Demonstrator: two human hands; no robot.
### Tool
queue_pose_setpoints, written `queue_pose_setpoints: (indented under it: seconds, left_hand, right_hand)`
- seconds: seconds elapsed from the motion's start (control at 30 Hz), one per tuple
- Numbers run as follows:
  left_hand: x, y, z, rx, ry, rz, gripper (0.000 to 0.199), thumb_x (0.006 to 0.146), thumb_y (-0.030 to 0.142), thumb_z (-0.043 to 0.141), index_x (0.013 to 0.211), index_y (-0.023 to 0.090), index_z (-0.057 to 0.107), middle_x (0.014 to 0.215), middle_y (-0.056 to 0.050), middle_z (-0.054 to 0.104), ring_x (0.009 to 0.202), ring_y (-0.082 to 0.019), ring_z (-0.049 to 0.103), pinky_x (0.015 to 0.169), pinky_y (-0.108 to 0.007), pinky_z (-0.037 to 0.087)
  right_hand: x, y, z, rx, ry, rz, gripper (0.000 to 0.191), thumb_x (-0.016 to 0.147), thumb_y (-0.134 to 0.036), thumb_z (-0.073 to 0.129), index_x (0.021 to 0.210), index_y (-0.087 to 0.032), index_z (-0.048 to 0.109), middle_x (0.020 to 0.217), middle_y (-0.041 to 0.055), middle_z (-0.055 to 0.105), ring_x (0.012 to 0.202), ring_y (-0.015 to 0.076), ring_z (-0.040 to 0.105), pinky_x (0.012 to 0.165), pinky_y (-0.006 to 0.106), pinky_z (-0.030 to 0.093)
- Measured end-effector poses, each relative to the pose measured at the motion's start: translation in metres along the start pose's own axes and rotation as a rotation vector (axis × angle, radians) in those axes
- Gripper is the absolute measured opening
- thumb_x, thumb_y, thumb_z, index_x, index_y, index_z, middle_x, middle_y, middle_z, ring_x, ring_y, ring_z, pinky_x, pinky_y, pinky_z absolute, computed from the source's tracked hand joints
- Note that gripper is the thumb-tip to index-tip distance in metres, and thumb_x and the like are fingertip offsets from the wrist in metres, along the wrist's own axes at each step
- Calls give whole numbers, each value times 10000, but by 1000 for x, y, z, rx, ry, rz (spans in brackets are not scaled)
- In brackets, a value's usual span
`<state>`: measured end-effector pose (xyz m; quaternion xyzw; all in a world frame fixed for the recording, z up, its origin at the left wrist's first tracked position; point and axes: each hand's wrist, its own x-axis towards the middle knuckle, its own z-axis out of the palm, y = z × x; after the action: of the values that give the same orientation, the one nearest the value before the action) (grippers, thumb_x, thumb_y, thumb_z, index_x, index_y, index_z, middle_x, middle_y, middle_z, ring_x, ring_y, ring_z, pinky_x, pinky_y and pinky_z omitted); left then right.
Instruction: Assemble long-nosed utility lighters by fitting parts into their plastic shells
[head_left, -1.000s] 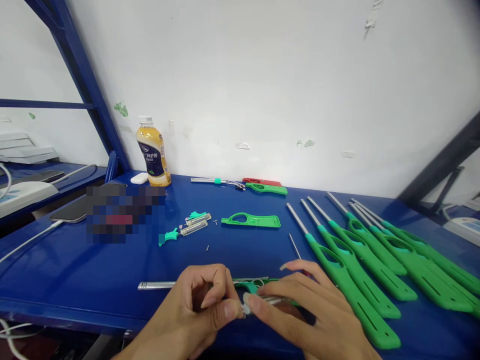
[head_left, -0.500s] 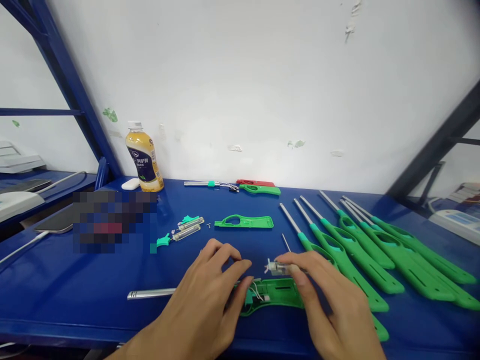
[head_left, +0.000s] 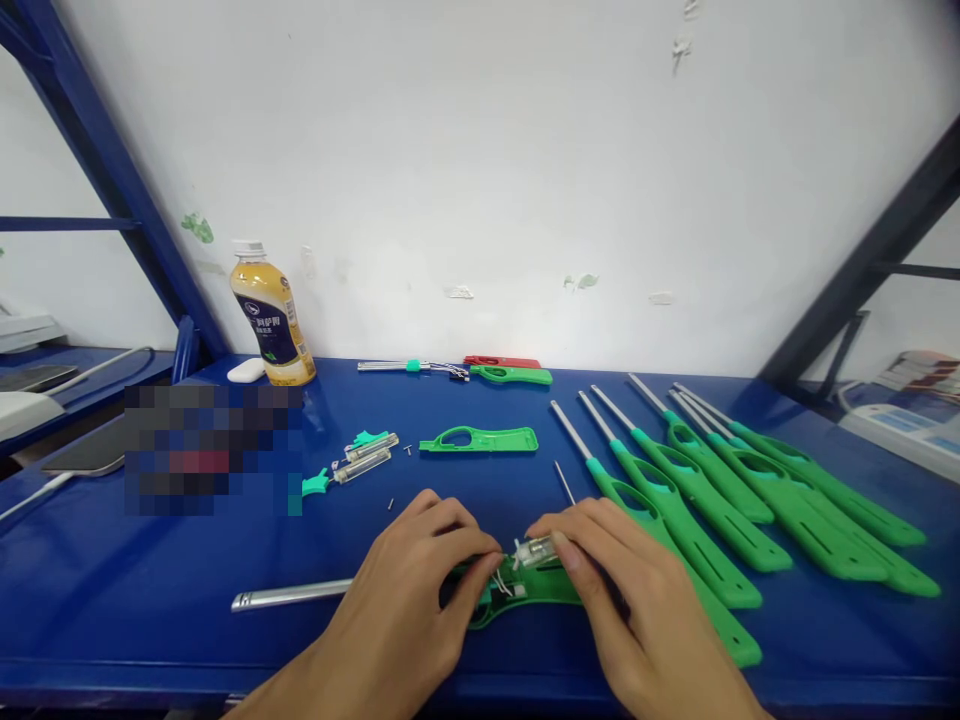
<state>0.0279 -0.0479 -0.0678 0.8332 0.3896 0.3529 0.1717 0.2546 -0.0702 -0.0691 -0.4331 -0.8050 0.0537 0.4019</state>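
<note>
An opened lighter lies in front of me: its green handle shell (head_left: 551, 588) faces up, with white wires (head_left: 501, 578) in it and a metal tube (head_left: 289, 595) running out to the left. My left hand (head_left: 420, 590) lies over the shell's left part, thumb and forefinger pinched at its rim beside the wires; the fingers hide what sits there. Between thumb and fingers of my right hand (head_left: 626, 590) is a small clear gas tank (head_left: 536, 552) with a white valve end pointing left, held just above the shell.
Several green lighters (head_left: 720, 510) lie side by side at the right, near a thin rod (head_left: 565, 482). Behind my hands are a green shell half (head_left: 484, 440), clear tanks (head_left: 364, 462) and a small pin (head_left: 391, 504). A bottle (head_left: 274, 325) stands back left; another tube assembly (head_left: 412, 367) lies near the wall.
My right hand has brought the gas tank left and down, closer to the shell and the wires. My left thumb and forefinger have come together. The view has shifted slightly.
</note>
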Motion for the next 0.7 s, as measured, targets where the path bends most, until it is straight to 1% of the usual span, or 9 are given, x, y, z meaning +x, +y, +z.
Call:
queue_pose_setpoints:
  seconds: [0.17,0.27,0.4,0.57,0.7]
  left_hand:
    - [-2,-2,-1,12,71,84,208,1070,84,608,1038,234,749,951,3,728,850,-206,617,770,-341,493]
    - [-3,-2,0,8,81,96,203,1068,73,606,1064,237,726,969,8,732,862,-207,616,790,-346,497]
    - [-5,-2,3,-8,98,101,210,1074,73,596,1075,246,714,973,14,723,866,-206,599,806,-349,484]
    - [-6,-3,5,-15,94,103,212,1078,80,594,1084,245,727,972,3,722,873,-209,589,796,-346,479]
    - [-6,-3,4,-13,94,110,212,1075,76,594,1073,237,732,960,2,720,861,-203,586,787,-340,485]
  right_hand:
    - [-3,-1,-2,33,28,2,263,1129,-161,504,1237,-313,690,1134,-39,772,1026,138,721,953,266,536]
    - [-3,-2,-2,33,39,9,256,1125,-170,517,1228,-318,699,1135,-43,774,1033,142,718,974,264,536]
    - [-2,-2,-2,42,42,4,261,1118,-162,526,1231,-314,705,1129,-41,778,1022,138,722,949,245,550]
    - [-1,-3,-3,53,48,0,260,1115,-160,524,1214,-317,706,1112,-45,776,1010,131,719,920,228,558]
    - [0,-3,-3,64,41,3,264,1115,-158,528,1227,-316,707,1129,-43,777,1022,132,722,940,233,563]
